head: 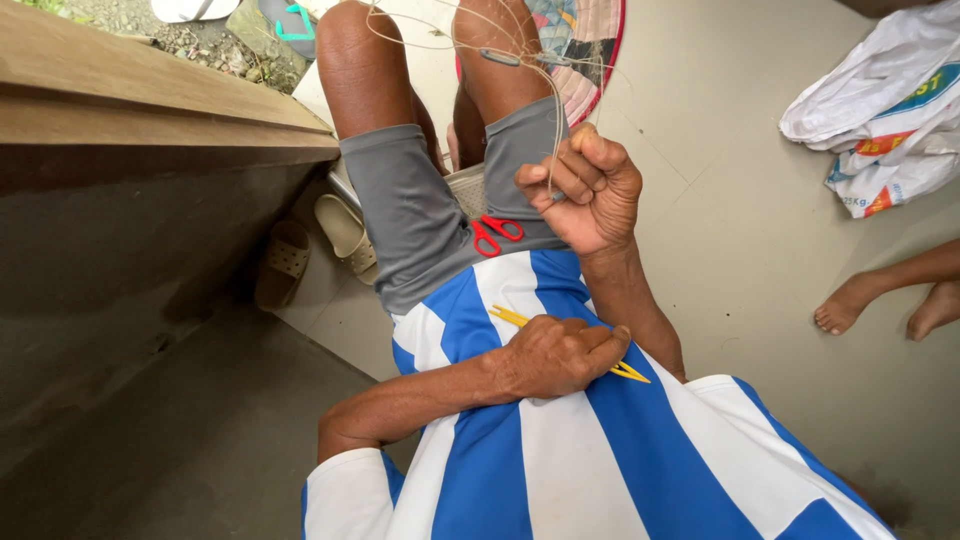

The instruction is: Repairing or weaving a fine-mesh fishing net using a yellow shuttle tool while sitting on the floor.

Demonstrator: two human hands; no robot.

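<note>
From my remote station I log the surroundings only. A wooden ledge (150, 95) runs along the upper left, with a dark concrete wall (130, 300) beneath it. A pair of beige sandals (315, 245) lies on the pale tiled floor (740, 200), just beside the seated legs. White printed sacks (885, 110) sit crumpled at the upper right. Below them, a second person's bare feet (885, 305) rest on the floor. A patchwork cushion with a red rim (590, 50) lies at top centre. Gravel (195, 40) shows beyond the ledge.
</note>
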